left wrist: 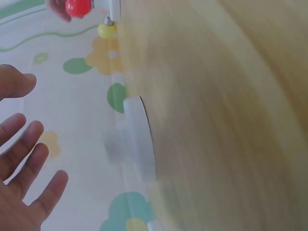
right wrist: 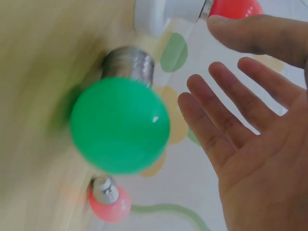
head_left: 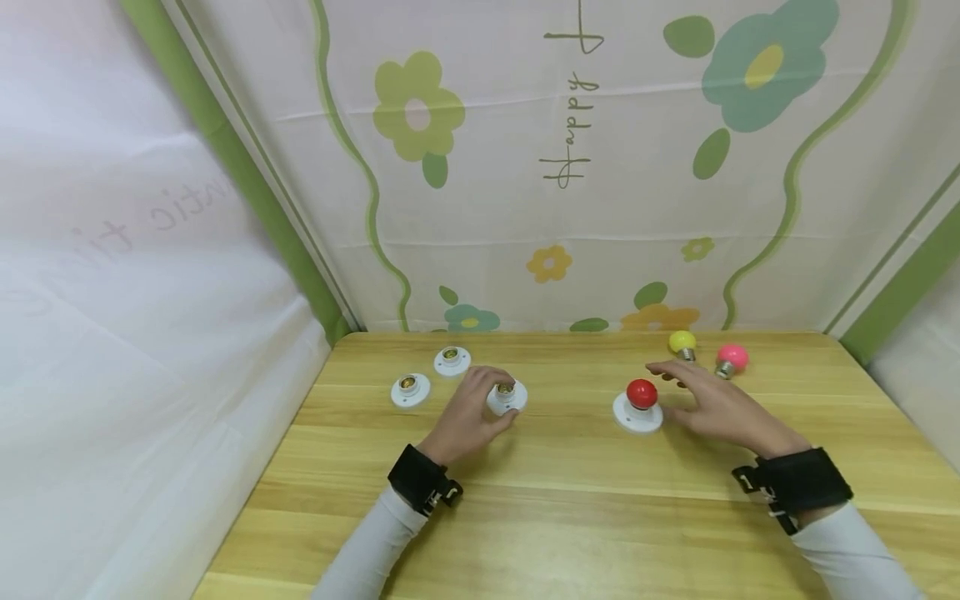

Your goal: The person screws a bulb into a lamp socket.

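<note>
In the head view, my left hand [head_left: 467, 414] hovers by a white round lamp holder [head_left: 513, 407], thumb and fingers apart around its near side. The left wrist view shows that hand's fingers spread, a gap between them and the blurred lamp holder [left wrist: 139, 142]. A red bulb [head_left: 642, 394] stands upright in another white lamp holder [head_left: 637, 420]. Just right of it is my right hand [head_left: 716, 408], fingers extended and holding nothing. A green bulb [right wrist: 120, 125] lies on the table beneath the right hand in the right wrist view; the head view hides it.
Two more lamp holders, one farther back [head_left: 452, 362] and one at left [head_left: 410, 390], sit on the wooden table [head_left: 555, 517]. A yellow bulb [head_left: 682, 342] and a pink bulb [head_left: 732, 357] lie at the back right. A printed curtain [head_left: 480, 208] hangs behind the table.
</note>
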`<state>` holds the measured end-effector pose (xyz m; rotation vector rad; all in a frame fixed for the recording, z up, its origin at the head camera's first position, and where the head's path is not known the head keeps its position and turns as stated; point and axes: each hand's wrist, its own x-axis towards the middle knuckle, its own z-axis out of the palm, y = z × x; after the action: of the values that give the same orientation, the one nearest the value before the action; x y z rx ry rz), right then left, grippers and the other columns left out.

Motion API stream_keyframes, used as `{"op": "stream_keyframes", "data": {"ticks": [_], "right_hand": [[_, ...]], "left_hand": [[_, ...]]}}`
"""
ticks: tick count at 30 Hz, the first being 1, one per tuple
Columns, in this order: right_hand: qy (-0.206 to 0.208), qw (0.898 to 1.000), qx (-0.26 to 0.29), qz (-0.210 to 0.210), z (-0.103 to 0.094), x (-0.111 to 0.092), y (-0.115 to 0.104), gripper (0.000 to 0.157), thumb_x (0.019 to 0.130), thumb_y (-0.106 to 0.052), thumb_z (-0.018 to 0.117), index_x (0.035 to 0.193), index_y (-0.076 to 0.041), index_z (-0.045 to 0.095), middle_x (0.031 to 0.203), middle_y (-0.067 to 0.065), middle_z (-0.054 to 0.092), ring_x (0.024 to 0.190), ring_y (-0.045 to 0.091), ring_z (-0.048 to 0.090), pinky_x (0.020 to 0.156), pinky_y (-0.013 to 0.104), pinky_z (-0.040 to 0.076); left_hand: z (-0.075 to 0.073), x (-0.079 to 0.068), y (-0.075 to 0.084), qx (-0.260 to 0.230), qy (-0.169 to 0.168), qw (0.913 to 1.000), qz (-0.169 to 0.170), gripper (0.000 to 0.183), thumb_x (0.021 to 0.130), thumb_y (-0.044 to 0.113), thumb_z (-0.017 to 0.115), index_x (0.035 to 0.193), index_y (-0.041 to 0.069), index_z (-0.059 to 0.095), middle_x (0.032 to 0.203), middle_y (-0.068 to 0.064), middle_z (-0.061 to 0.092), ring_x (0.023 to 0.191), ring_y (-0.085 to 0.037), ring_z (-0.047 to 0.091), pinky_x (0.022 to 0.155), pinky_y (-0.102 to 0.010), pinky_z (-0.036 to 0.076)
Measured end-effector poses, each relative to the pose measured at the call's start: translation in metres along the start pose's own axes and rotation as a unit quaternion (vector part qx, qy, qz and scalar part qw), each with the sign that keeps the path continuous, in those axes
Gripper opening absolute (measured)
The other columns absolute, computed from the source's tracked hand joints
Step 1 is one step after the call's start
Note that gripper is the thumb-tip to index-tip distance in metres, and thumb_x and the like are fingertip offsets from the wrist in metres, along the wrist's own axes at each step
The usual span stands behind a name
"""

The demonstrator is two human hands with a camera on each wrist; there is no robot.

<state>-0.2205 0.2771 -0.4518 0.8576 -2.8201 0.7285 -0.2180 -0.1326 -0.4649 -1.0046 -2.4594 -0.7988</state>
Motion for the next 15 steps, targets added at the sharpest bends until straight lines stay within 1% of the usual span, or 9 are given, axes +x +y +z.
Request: {"op": "stream_keyframes", "data": {"ticks": [3,6,11,15], "right_hand": [[-0.001,1.0,-0.003,0.003,-0.002,-0.005,0.004,0.069,0.079,-0.005,0.072,0.142,-0.009,0.045,0.135,0.017,0.05,0.116,0.036,0.051,0.085,0.06,0.049],[-0.003,1.0,0.0,0.003,-0.003,-0.009,0.007,0.067,0.08,-0.006,0.072,0.141,-0.008,0.045,0.135,0.018,0.051,0.117,0.037,0.05,0.087,0.063,0.046],[-0.009,1.0,-0.009,0.007,-0.003,-0.013,0.012,0.059,0.083,-0.011,0.072,0.137,-0.008,0.05,0.134,0.018,0.052,0.124,0.041,0.043,0.093,0.068,0.04],[-0.015,1.0,-0.021,0.011,-0.003,-0.016,0.015,0.054,0.084,-0.018,0.073,0.133,-0.007,0.054,0.132,0.019,0.055,0.125,0.042,0.041,0.094,0.069,0.038]], "left_hand": [[0.0,-0.001,-0.007,0.009,-0.001,0.9999,-0.008,0.045,0.085,0.026,0.073,0.121,0.006,0.056,0.124,-0.002,0.052,0.119,-0.018,0.041,0.101,-0.037,0.042],[0.0,-0.002,-0.014,0.014,-0.008,0.9997,-0.016,0.049,0.085,0.027,0.073,0.124,0.005,0.054,0.125,-0.003,0.051,0.12,-0.019,0.041,0.102,-0.037,0.042],[0.001,-0.001,-0.022,0.016,-0.028,0.999,-0.033,0.056,0.086,0.031,0.072,0.13,0.005,0.049,0.128,-0.005,0.05,0.122,-0.02,0.042,0.105,-0.037,0.04],[0.003,0.001,-0.027,0.005,-0.047,0.9972,-0.058,0.062,0.087,0.034,0.071,0.134,0.005,0.046,0.13,-0.006,0.049,0.123,-0.021,0.042,0.105,-0.037,0.04]]}}
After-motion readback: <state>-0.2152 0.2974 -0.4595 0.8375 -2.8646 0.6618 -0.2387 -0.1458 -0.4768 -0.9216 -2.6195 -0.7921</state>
